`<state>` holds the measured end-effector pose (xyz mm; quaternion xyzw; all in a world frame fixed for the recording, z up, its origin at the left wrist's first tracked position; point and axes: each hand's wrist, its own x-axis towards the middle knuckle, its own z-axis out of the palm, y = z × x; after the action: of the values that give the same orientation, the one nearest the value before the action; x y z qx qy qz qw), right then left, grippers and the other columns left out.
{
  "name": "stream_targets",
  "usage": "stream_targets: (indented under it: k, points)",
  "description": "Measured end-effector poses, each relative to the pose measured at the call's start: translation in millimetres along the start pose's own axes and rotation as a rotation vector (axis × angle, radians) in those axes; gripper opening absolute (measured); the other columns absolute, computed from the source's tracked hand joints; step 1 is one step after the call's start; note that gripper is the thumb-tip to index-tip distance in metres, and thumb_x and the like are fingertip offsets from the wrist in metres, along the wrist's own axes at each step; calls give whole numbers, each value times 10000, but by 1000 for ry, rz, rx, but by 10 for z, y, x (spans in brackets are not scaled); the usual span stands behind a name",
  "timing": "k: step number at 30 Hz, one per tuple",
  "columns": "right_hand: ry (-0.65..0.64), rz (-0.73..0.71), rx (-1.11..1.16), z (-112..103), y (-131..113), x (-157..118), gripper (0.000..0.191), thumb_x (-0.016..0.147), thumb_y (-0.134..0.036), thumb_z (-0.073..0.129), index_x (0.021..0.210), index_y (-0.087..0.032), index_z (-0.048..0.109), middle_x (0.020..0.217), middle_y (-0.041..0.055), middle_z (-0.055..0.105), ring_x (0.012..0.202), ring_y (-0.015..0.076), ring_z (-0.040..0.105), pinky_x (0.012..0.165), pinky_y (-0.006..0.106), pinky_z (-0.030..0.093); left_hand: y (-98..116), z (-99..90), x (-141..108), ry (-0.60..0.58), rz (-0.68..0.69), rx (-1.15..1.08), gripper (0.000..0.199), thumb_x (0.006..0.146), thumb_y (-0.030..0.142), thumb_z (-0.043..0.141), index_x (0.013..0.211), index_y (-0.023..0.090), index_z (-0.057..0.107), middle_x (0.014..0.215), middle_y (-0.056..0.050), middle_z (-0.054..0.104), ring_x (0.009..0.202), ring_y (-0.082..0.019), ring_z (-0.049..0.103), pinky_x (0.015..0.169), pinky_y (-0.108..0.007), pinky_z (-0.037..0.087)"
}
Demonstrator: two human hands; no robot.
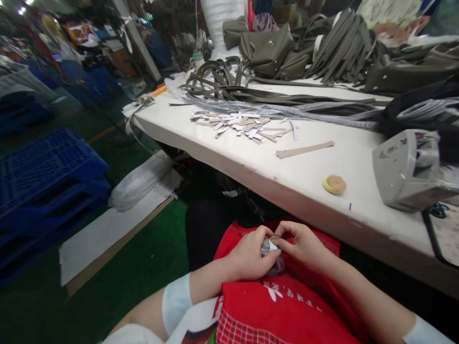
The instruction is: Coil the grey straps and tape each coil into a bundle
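Observation:
Above the red apron (pixel 304 306) on my lap, my left hand (pixel 251 255) is closed around a small grey bundle (pixel 266 247), mostly covered by the fingers. A white slip (pixel 273 245) shows at its top. My right hand (pixel 303 243) meets the left there, thumb and forefinger pinched at the edge of that slip. Below the fingers hangs a soft, purplish-grey part (pixel 277 265); what it is I cannot make out. Both hands are just in front of the white table's edge (pixel 287 200).
On the table lie a pile of paper strips (pixel 244 125), a single beige strip (pixel 304 149), a tape roll (pixel 335 184) and a grey plastic holder (pixel 398 172). Dark olive straps (pixel 340 48) and bags (pixel 268 50) fill the back. Blue pallets (pixel 50 167) stand left. Another person's hands (pixel 398 31) show behind.

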<state>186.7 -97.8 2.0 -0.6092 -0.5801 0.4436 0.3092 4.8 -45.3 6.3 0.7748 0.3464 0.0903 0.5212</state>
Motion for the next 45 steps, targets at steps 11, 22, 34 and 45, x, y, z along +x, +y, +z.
stream_targets:
  k: [11, 22, 34, 45]
  points:
    - [204, -432, -599, -3, -94, -319, 499, 834, -83, 504, 1319, -196, 532, 1302, 93, 597, 1186, 230, 543, 1036, 395, 459, -4, -52, 390, -40, -239, -848, 361, 729, 416, 733, 922, 116, 683, 866, -69, 663, 808, -165, 583, 748, -268, 450]
    - [1253, 264, -709, -2491, 614, -691, 367, 828, -442, 492, 797, -169, 735, 922, 137, 719, 936, 316, 636, 846, 449, 472, -209, -35, 676, -91, -178, -692, 532, 693, 565, 749, 1001, 141, 658, 836, -72, 705, 743, -162, 614, 702, -254, 444]
    - [1301, 343, -174, -2169, 604, -832, 241, 661, -484, 675, 721, -255, 717, 869, 108, 745, 885, 314, 676, 812, 425, 467, -310, 33, 662, -14, -156, -712, 557, 693, 622, 715, 969, 144, 640, 765, -42, 672, 668, -124, 566, 623, -228, 396]
    - [1166, 666, 11, -2170, 940, -921, 175, 613, -471, 646, 508, -331, 659, 619, 134, 716, 596, 313, 691, 592, 430, 484, -137, -112, 630, 91, -81, -740, 547, 701, 589, 727, 988, 135, 627, 869, -75, 681, 775, -156, 601, 710, -255, 448]
